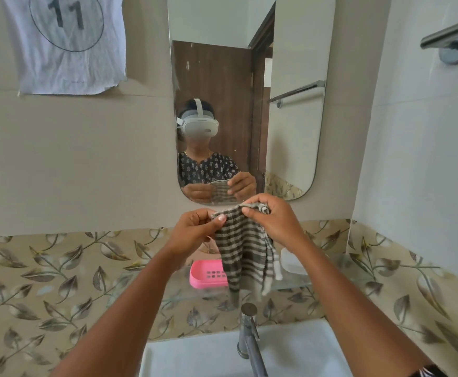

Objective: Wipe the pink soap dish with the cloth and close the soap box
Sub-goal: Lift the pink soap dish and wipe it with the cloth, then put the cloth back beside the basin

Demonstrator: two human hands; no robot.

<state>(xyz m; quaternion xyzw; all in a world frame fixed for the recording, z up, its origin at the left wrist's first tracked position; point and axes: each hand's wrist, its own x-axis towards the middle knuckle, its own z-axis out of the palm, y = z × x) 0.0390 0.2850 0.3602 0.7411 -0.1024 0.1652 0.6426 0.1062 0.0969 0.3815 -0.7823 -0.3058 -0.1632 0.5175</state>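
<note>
A: Presently both hands are raised in front of the mirror (290, 91), above the glass shelf (290, 284), with the striped cloth (243, 257) hanging between them. Why hold it there?

B: Probable reason: spreading the top edge lets the cloth hang flat, so it can be folded or bunched into a wiping pad. That is a judgement, not an observed fact.

A: State of the left hand (192, 232)?

B: Fingers curled, thumb pressed against the forefinger, pinching the cloth's upper left corner. Nothing else is contacted.

A: And the right hand (272, 219)?

B: Same configuration: fingertips drawn together, pinching the upper right edge, with some fabric gathered over the knuckles. Neither hand is spread.

A: Location of the pink soap dish (209, 273)?

B: On the shelf, below the left hand, its right end hidden behind the hanging cloth. Cloth and dish do not appear to touch. Wiping is not yet begun.

A: The soap box?

B: A white object (293, 263) sits on the shelf under the right wrist; whether that is the box, I cannot tell. The tap (249, 330) stands well below.
</note>
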